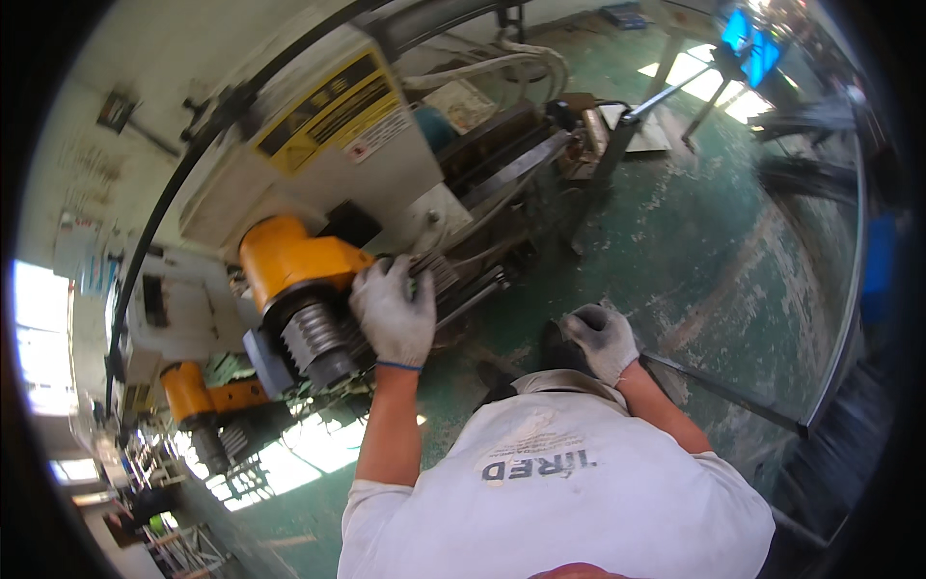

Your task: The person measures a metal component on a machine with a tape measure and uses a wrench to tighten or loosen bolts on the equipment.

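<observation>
My left hand [394, 314], in a pale work glove with a blue cuff edge, is at the machine beside the end of an orange housing [294, 259]. Its fingers bend down at the metal parts there, thumb beside a ridged metal block [440, 274]; what they grip is hidden. Below the housing sticks out a ribbed metal cylinder [316, 334], left of that hand. My right hand [603, 340], gloved too with dark stains, hangs in front of my waist. Its fingers are curled in, and nothing shows in them.
A grey machine body [386, 164] with a yellow warning label [333, 111] stands at the left. Behind lies a second orange unit [188, 391]. A metal frame bar [723, 391] runs low at my right above the worn green floor [694, 241]. A blue object [750, 46] is far right.
</observation>
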### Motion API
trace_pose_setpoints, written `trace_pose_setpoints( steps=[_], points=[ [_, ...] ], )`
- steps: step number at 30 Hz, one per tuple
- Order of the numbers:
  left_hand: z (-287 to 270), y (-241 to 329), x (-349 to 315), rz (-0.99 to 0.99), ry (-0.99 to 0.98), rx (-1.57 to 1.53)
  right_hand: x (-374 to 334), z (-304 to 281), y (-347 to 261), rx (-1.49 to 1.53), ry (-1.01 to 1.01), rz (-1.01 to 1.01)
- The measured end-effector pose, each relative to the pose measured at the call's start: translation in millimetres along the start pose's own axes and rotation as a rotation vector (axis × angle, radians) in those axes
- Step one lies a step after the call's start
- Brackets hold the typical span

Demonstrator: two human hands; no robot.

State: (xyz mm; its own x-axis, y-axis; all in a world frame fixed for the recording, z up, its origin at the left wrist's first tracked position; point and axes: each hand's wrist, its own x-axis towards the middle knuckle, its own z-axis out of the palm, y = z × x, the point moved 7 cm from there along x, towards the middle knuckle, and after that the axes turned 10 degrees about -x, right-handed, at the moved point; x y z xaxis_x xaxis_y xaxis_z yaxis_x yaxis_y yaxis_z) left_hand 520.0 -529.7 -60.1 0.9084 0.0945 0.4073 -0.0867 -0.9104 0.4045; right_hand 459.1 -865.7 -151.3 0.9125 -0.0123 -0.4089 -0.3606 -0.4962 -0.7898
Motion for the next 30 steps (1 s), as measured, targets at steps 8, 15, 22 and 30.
trace_pose_setpoints(
  steps=[8, 15, 22, 30],
  points=[
    [-40.7, 34.3, -6.2, -0.036, 0.163, 0.162, 32.7, -74.9, 64.0, 0.056, 0.051, 0.006],
    [26.4, 166.6, 12.7, -0.249, 0.318, -0.726, 88.8, -222.5, 108.8, 0.017, 0.19, -0.07],
    [209.0, 359.1, 62.7, -0.236, -0.375, -1.039, 116.7, -364.6, 137.2, 0.163, 0.381, -0.005],
    [371.1, 497.4, 157.0, -0.274, -0.651, -1.191, 173.2, -504.5, 200.4, 0.197, 0.637, -0.005]
  ],
)
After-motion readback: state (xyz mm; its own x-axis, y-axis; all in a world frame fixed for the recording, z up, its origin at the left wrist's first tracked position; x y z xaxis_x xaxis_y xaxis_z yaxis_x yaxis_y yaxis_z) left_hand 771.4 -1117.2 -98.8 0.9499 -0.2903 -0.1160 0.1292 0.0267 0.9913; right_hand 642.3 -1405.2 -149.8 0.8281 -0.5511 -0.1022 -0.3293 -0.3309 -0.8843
